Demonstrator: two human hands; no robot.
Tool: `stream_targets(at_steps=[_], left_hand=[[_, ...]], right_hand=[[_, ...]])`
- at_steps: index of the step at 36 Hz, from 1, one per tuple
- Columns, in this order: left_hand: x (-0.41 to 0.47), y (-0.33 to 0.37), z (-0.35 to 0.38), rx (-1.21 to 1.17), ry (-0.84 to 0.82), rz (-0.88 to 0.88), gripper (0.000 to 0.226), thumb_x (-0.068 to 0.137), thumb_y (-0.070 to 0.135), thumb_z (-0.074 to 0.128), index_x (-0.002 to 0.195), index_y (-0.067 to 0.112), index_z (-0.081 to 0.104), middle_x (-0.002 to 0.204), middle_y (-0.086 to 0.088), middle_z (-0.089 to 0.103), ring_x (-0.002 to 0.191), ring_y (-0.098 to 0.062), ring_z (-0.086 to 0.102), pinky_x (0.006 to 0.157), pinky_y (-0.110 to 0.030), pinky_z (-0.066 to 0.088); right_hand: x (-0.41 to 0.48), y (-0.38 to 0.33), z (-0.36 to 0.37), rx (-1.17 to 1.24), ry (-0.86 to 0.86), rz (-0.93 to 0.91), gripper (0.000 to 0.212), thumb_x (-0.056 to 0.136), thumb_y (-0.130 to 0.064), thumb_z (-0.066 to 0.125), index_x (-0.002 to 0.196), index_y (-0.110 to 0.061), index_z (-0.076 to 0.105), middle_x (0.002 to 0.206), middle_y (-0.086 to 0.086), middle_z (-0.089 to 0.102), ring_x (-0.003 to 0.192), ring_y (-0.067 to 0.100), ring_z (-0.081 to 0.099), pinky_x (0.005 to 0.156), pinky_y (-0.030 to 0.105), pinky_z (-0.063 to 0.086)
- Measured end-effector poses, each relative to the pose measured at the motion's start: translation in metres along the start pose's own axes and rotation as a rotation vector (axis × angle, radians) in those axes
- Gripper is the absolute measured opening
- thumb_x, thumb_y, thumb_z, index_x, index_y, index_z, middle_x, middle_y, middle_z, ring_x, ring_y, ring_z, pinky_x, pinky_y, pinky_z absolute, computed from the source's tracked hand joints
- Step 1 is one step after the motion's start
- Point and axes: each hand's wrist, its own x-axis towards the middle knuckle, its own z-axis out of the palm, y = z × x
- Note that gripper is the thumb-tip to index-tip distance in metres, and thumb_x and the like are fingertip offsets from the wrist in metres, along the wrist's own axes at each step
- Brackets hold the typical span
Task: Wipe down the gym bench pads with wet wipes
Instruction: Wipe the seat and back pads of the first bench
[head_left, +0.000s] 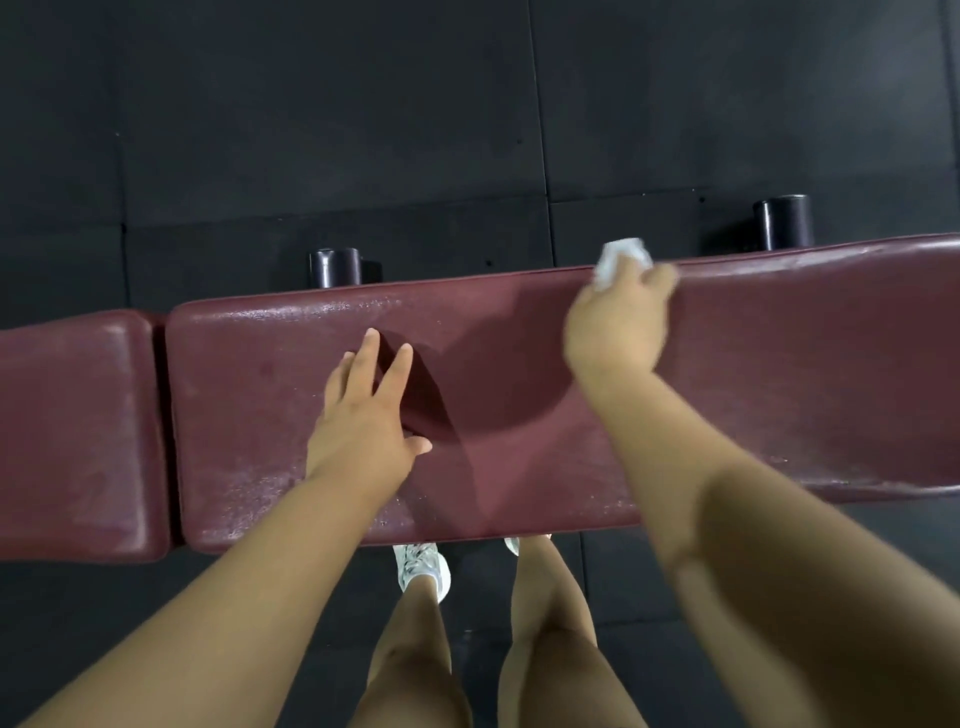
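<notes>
Legs (550, 639) at 6 o'clock. Left hand (363, 415) flat, released, bracing pad (779, 364) at 9 o'clock; right hand (615, 327) grasping wipe (621, 260) at 2 o'clock, far edge. Mid-wipe; next probably an even-pressure sweep toward 3 o'clock.

Wipe (621, 260) mostly hidden in blurred right hand (618, 332); long pad (779, 364) cut off at right edge

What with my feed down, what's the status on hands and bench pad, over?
Left hand open, spread over the long pad. Right hand grips the wet wipe at the pad's far edge. Nothing in the wipe's way.
</notes>
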Motion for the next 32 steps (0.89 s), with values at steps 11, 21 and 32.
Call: stream_targets(at_steps=[11, 21, 32], left_hand=[[0.001, -0.018, 0.001, 0.022, 0.018, 0.110, 0.093, 0.080, 0.050, 0.066, 0.149, 0.040, 0.004, 0.156, 0.016, -0.018, 0.145, -0.016, -0.005, 0.114, -0.040, 0.026], [0.001, -0.026, 0.004, 0.040, 0.026, 0.184, 0.094, 0.082, 0.046, 0.067, 0.150, 0.033, 0.005, 0.157, 0.010, -0.018, 0.146, -0.021, -0.003, 0.115, -0.042, 0.021], [-0.023, -0.056, 0.009, -0.107, -0.055, 0.236, 0.091, 0.077, 0.034, 0.076, 0.149, 0.029, 0.021, 0.157, 0.013, -0.010, 0.144, -0.014, -0.011, 0.115, -0.036, 0.015]], right_hand=[[-0.014, 0.005, 0.005, -0.028, -0.179, -0.683, 0.041, 0.092, -0.021, 0.050, 0.133, -0.027, 0.050, 0.115, 0.013, 0.045, 0.090, 0.035, 0.052, 0.072, 0.041, 0.047], [-0.086, -0.005, 0.040, 0.200, 0.209, -0.134, 0.045, 0.074, 0.003, 0.055, 0.118, 0.002, 0.050, 0.103, 0.021, 0.042, 0.068, 0.040, 0.053, 0.060, 0.036, 0.047], [-0.095, 0.066, 0.014, 0.009, 0.000, -0.397, 0.044, 0.080, -0.010, 0.060, 0.124, -0.019, 0.057, 0.100, 0.018, 0.051, 0.074, 0.036, 0.053, 0.057, 0.038, 0.048]])
